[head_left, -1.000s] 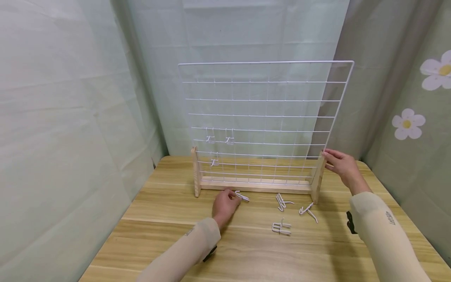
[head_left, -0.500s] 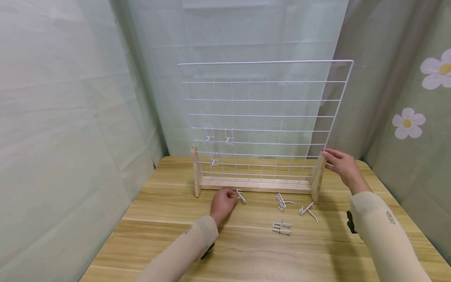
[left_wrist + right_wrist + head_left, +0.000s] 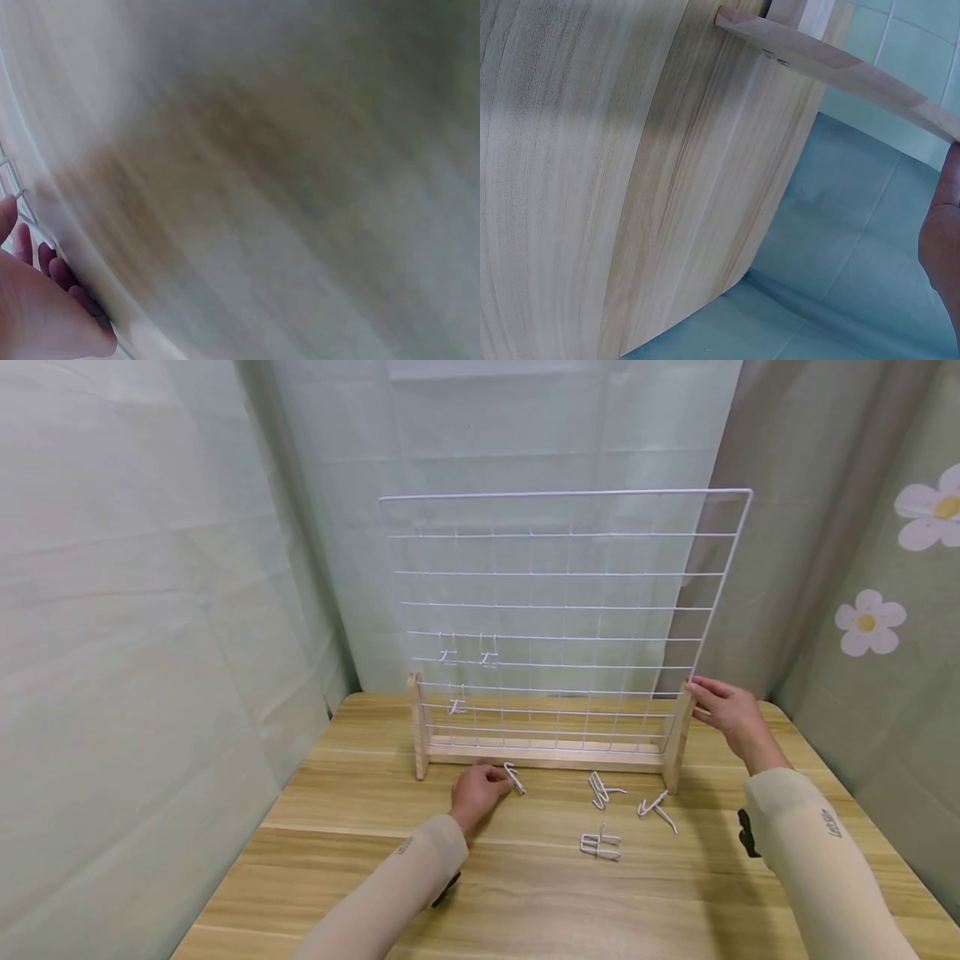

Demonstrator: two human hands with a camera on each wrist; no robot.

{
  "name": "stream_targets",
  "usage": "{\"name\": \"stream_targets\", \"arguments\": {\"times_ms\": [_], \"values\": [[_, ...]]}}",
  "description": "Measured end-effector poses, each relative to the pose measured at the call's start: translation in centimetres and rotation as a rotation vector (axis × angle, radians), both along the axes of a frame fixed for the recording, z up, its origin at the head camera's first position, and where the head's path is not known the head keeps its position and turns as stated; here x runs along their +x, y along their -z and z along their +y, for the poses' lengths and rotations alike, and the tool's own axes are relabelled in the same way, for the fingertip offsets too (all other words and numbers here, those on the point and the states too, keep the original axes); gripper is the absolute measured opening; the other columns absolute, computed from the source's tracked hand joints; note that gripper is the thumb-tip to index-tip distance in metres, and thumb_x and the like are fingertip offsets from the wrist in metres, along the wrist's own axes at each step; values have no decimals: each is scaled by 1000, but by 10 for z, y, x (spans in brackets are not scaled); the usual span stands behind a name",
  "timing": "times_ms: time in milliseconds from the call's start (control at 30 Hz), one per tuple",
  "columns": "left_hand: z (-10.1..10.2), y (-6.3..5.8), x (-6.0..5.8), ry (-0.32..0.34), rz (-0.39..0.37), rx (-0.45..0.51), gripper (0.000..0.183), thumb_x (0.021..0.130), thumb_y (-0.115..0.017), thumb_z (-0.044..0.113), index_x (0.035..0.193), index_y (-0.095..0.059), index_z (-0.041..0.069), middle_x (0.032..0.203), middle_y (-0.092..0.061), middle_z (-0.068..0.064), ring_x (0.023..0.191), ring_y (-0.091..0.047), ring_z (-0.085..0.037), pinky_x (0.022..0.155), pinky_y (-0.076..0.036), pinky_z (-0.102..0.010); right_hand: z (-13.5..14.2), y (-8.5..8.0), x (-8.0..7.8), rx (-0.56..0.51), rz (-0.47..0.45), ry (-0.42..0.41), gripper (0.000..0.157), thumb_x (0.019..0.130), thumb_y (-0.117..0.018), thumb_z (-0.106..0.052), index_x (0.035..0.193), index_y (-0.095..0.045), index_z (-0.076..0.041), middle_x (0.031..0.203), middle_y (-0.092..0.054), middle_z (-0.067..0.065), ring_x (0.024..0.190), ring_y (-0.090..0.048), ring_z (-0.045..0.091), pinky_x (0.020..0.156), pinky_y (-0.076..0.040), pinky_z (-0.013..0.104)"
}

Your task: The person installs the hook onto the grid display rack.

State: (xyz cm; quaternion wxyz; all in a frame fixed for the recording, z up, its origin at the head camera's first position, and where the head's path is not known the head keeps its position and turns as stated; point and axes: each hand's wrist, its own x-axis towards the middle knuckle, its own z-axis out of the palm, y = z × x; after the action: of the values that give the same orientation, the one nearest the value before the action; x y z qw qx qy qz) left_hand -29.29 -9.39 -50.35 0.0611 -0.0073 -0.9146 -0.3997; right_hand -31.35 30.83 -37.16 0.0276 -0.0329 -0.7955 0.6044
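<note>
A white wire grid panel (image 3: 567,572) stands upright in a pale wooden stand (image 3: 543,758) on the table. In front of its base lies a white wire hook (image 3: 515,779). My left hand (image 3: 478,795) rests low on the table beside it, thumb and fingertips pinching its near left side. At the stand's right upright (image 3: 677,739), my right hand (image 3: 729,714) grips the top end between thumb and fingers. Three similar hooks hang at the panel's lower left, among them one hook (image 3: 457,705) on a lower row.
Three loose wire hooks lie right of the left hand: one hook (image 3: 600,790) near the base, another hook (image 3: 657,812) by the right upright, a third hook (image 3: 599,845) nearer me. Pale curtains (image 3: 187,610) enclose the wood-grain table (image 3: 360,860) behind and on both sides.
The hook at my left fingertips has turned to point more toward me. My left hand drew slightly back left, then came up to the hook again. The right hand has stayed in place.
</note>
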Motion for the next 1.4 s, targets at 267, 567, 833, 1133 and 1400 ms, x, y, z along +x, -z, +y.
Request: {"name": "stream_targets", "arguments": {"times_ms": [267,567,833,1133,1400], "values": [[2,0,0,14,23,-50,8,85,-77,26,82,-78,18,85,-72,7,88,-65,-20,86,-42,-47,-1,0,0,15,10,-6,69,100,-53,-45,150,-37,0,140,-45,14,120,-50,20,100,-42,36],[3,-1,2,19,37,-73,9,86,-77,27,81,-79,21,83,-72,10,88,-65,-20,83,-41,-49,1,1,0,13,8,-7,71,99,-54,-46,150,-37,0,137,-47,11,119,-51,18,100,-42,37],[3,-2,1,14,37,-72,9,85,-76,26,79,-79,21,81,-72,9,86,-65,-20,82,-41,-47,1,1,0,-1,15,-13,72,98,-55,-46,149,-38,1,130,-50,4,117,-51,15,100,-41,36],[2,-1,1,14,36,-44,8,85,-74,24,80,-78,18,81,-72,8,82,-64,-18,81,-42,-45,1,1,0,-5,23,-15,71,98,-55,-46,149,-38,1,127,-51,1,115,-51,13,99,-42,35],[3,-3,3,-20,9,15,12,87,-73,26,83,-74,15,83,-70,5,79,-61,-16,83,-42,-44,3,1,0,-7,33,-31,70,99,-55,-44,149,-39,2,118,-52,-8,107,-52,6,95,-45,28]]}}
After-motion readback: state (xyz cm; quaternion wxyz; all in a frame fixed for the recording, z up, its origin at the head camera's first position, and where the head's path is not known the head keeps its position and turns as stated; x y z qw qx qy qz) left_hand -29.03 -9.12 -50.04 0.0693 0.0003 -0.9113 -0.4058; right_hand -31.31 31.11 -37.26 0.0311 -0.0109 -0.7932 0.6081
